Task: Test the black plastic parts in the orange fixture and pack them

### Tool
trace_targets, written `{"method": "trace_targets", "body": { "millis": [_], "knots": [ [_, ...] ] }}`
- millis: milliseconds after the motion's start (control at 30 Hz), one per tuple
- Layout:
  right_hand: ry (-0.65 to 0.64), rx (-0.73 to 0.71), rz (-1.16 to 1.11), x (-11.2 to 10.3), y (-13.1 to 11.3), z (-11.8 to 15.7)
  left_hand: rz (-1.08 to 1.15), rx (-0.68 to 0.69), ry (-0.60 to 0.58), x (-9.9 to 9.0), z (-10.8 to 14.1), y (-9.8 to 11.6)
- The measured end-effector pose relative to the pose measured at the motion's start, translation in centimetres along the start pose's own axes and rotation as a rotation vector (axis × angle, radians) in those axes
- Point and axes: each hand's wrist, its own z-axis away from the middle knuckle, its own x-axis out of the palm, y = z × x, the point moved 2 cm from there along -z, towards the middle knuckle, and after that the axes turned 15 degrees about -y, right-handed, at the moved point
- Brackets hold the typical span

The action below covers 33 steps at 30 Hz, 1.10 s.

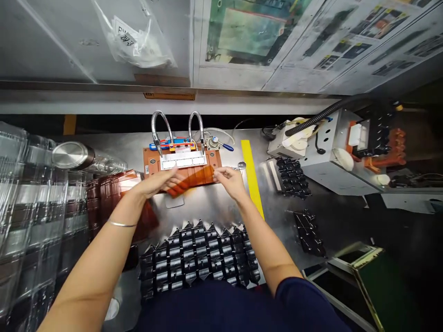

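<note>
A translucent orange film strip, smeared by motion, slants in front of the brown fixture plate. My right hand pinches its right end between thumb and fingers. At the strip's lower left end, my left hand has its fingers loosely stretched out and apart; they overlap the strip, with no clear grip on it. Behind both hands, a white perforated bar lies across the fixture, below two bent metal hoses. A blue-handled lever sits at the fixture's right.
Black moulded parts fill a tray nearest my body. Orange-brown sheets and stacked clear plastic trays stand at left, near a metal-lidded jar. Yellow tape runs along the steel table; a grey machine stands at right.
</note>
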Motion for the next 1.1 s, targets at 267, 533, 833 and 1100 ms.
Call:
{"method": "trace_targets", "body": {
  "millis": [267,533,833,1100],
  "knots": [
    [0.247,0.250,-0.290,2.9,3.0,-3.8,0.381,0.057,0.490,-2.3,1.6,-2.3],
    [0.252,0.408,-0.240,2.3,2.2,-5.2,0.332,0.021,0.702,-4.1,-0.8,-1.7],
    [0.250,0.405,-0.239,2.6,2.4,-5.5,0.366,0.052,0.671,-4.6,-0.8,-2.2],
    [0.260,0.424,-0.230,2.7,2.6,-5.8,0.349,0.039,0.671,-4.7,-0.9,-2.0]
  ]
}}
